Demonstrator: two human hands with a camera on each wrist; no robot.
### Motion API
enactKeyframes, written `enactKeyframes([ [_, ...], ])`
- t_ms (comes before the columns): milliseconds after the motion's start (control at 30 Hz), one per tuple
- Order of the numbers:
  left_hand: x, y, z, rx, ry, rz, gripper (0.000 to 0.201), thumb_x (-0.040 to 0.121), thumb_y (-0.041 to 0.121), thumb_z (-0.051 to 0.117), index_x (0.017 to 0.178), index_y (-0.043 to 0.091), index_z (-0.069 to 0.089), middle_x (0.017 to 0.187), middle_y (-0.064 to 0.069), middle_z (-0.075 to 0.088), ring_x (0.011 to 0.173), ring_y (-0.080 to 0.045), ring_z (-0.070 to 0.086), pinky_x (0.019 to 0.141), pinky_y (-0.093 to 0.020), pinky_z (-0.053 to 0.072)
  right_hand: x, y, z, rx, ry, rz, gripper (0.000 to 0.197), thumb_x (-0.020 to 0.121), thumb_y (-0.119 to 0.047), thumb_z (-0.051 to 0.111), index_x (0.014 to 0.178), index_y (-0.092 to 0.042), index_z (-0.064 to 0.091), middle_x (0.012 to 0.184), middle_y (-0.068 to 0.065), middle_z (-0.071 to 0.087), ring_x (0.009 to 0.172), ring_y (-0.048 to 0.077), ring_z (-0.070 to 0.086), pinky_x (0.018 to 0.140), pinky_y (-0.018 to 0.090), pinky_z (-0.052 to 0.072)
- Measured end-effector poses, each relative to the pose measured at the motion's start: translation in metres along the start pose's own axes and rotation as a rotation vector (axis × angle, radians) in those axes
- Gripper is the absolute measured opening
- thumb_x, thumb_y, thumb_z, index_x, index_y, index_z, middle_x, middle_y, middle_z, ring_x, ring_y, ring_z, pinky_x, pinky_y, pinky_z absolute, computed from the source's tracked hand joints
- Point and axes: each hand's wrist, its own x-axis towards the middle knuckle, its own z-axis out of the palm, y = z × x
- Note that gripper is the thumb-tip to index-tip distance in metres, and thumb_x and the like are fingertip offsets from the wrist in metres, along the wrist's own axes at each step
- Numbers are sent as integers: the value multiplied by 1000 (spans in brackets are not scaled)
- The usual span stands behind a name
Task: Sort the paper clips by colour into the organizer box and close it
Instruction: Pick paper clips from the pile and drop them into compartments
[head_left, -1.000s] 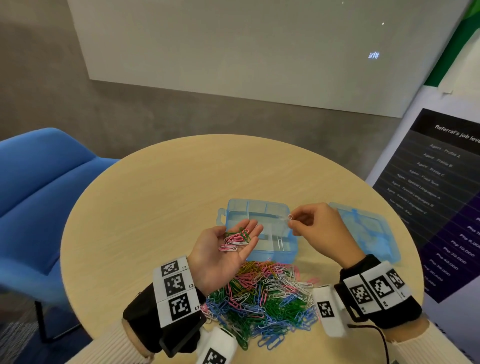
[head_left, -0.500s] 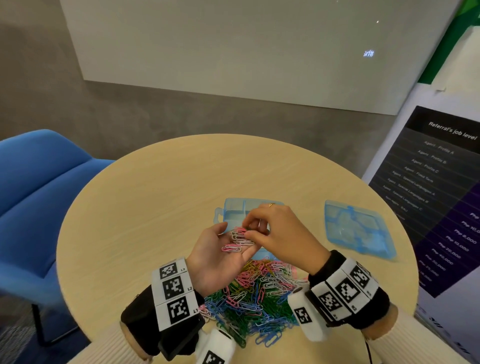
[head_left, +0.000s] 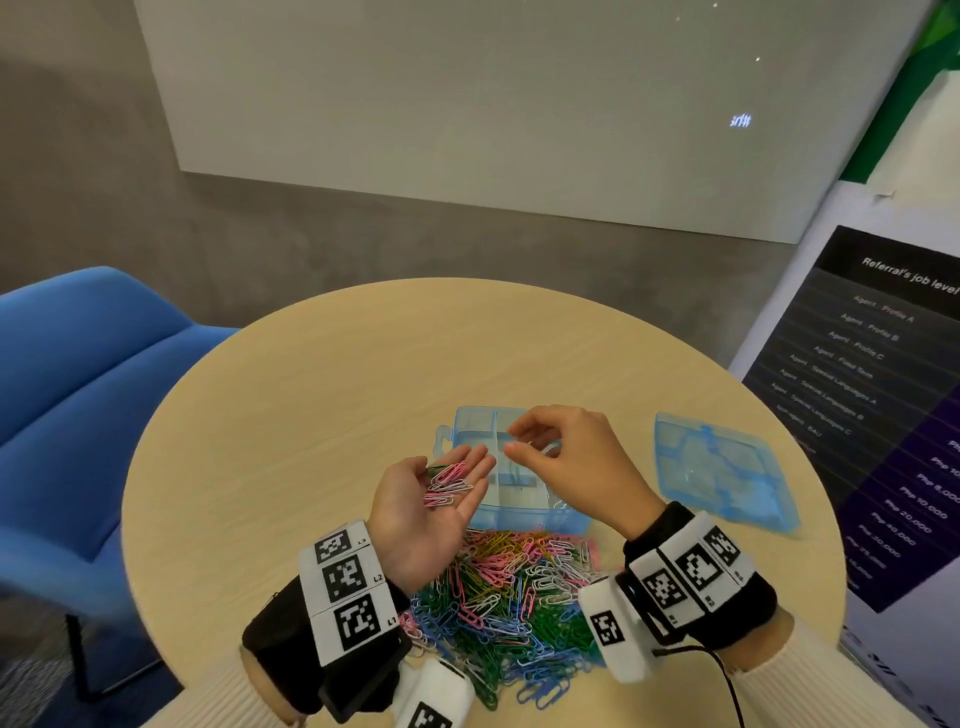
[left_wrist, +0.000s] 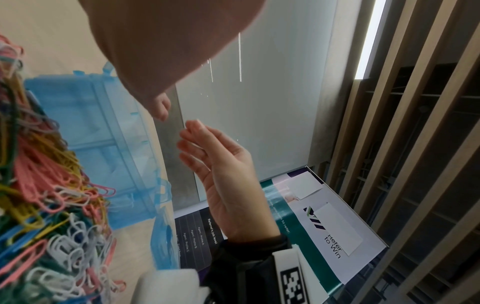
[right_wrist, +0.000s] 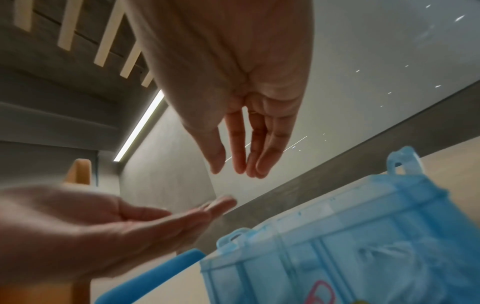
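Left hand (head_left: 421, 512): lying palm up over the near left corner of the box, fingers straight and relaxed, cradling a small bunch of clips (head_left: 448, 480) on the palm and fingers; the bunch is showing pink, white and a little green
Right hand (head_left: 566, 460): hovering above the middle of the box, thumb and forefinger nearly meeting; a thin pale sliver is showing between the fingertips (head_left: 511, 447) in the head view, but whether a clip is being pinched cannot be told, and the right wrist view is showing the fingers slack and apart with nothing plain between them
Box (head_left: 524, 501): sitting open on the tabletop (head_left: 311, 415), translucent blue, divided into compartments; something pink is lying in one near compartment in the right wrist view, the rest being too blurred to read
Lid (head_left: 724, 470): lying flat on the tabletop to the right of the box, apart from it
Pile (head_left: 514, 597): lying loose on the tabletop just in front of the box, between the two wrists, mixing pink, white, green, blue and yellow clips
Surroundings: a blue chair (head_left: 78, 415) is standing to the left of the tabletop, a poster (head_left: 883, 405) to the right
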Motion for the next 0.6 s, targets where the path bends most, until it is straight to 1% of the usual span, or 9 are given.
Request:
enactKeyframes([
  [67, -1, 1, 1, 1, -23, -26, 49, 105, 25, 26, 128, -11, 51, 127, -29, 58, 121, -36, 56, 111, -43, 38, -1, -6, 3, -3, -37, -69, 16, 89, -29, 69, 100, -17, 73, 95, -6, 68, 86, 3, 64, 69, 13, 48],
  [133, -3, 1, 1, -22, -72, -71, 52, 104, 29, 29, 132, -11, 47, 129, -30, 56, 125, -36, 54, 111, -43, 37, -2, -13, 6, 10, -124, -141, 14, 90, -23, 69, 102, -19, 73, 98, -7, 65, 89, 2, 61, 68, 13, 47],
  [233, -6, 0, 2, -67, -131, -107, 54, 104, 32, 32, 134, -11, 45, 134, -29, 52, 128, -35, 50, 113, -42, 35, 0, -18, 8, -69, -230, -171, 13, 89, -17, 69, 100, -19, 74, 96, -5, 60, 84, 2, 55, 68, 9, 40],
  [333, -8, 0, 3, -97, -171, -126, 55, 103, 33, 32, 132, -11, 47, 135, -23, 52, 130, -31, 49, 110, -44, 39, 3, -18, 7, -115, -235, -190, 6, 88, -15, 69, 93, -15, 73, 91, -1, 61, 83, 10, 56, 68, 14, 39],
  [400, -10, 1, 4, -87, -172, -125, 52, 103, 32, 32, 119, -13, 54, 126, -25, 57, 122, -33, 55, 101, -48, 46, 3, -19, 5, -111, -229, -205, 2, 88, -15, 69, 89, -14, 71, 90, 1, 63, 83, 12, 56, 70, 18, 42],
  [433, -11, 2, 6, -73, -157, -121, 50, 104, 30, 33, 112, -13, 56, 120, -27, 60, 116, -35, 59, 97, -48, 48, 3, -19, 4, -101, -221, -206, 2, 88, -15, 69, 88, -14, 70, 89, 0, 64, 82, 11, 56, 69, 15, 41],
  [467, -12, 3, 7, -61, -141, -116, 48, 104, 28, 34, 108, -13, 57, 116, -29, 61, 111, -37, 60, 96, -47, 47, 3, -18, 3, -84, -215, -206, 2, 89, -14, 69, 88, -13, 71, 89, -1, 65, 81, 9, 57, 68, 13, 41],
  [533, -12, 5, 7, -46, -124, -107, 46, 104, 26, 34, 112, -14, 55, 120, -31, 60, 110, -37, 60, 101, -46, 45, 3, -18, 1, -37, -203, -200, 3, 88, -14, 69, 87, -13, 71, 86, -3, 68, 79, 7, 60, 67, 12, 43],
  [600, -9, 6, 5, -43, -103, -91, 48, 104, 26, 32, 118, -14, 53, 126, -31, 57, 114, -36, 58, 105, -45, 43, 3, -17, 0, 16, -190, -170, 4, 89, -14, 69, 86, -13, 72, 84, -4, 70, 79, 7, 63, 68, 14, 46],
])
